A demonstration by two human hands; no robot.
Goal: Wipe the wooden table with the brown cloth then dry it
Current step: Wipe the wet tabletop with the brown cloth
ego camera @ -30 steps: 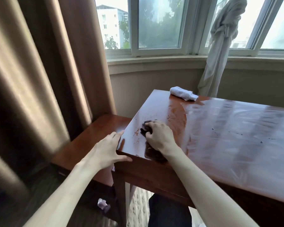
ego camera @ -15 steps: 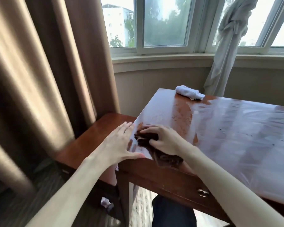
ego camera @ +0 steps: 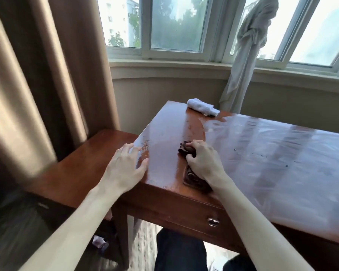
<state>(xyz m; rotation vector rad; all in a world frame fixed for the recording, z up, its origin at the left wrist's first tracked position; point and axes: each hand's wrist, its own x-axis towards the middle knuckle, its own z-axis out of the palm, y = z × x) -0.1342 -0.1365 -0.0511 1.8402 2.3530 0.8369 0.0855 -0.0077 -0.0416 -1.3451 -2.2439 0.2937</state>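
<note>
The glossy wooden table [ego camera: 164,130] fills the right half of the view, wet and streaked near its left end. My right hand [ego camera: 203,159] grips the dark brown cloth [ego camera: 192,178] and presses it on the tabletop near the front edge. Part of the cloth sticks out beyond my fingertips and part trails under my wrist. My left hand [ego camera: 125,167] rests flat on the table's left edge, fingers straight. A rolled white cloth [ego camera: 201,109] lies at the far left corner of the table.
A lower wooden bench [ego camera: 82,163] stands against the table's left side, with brown curtains [ego camera: 37,85] behind it. A knotted white curtain [ego camera: 249,47] hangs at the window. A drawer with a metal pull [ego camera: 213,222] is in the table's front. Dark specks [ego camera: 260,153] dot the right tabletop.
My right hand has slid the brown cloth to the right, away from the left edge and further onto the tabletop. My left hand now lies flatter on the table's left edge.
</note>
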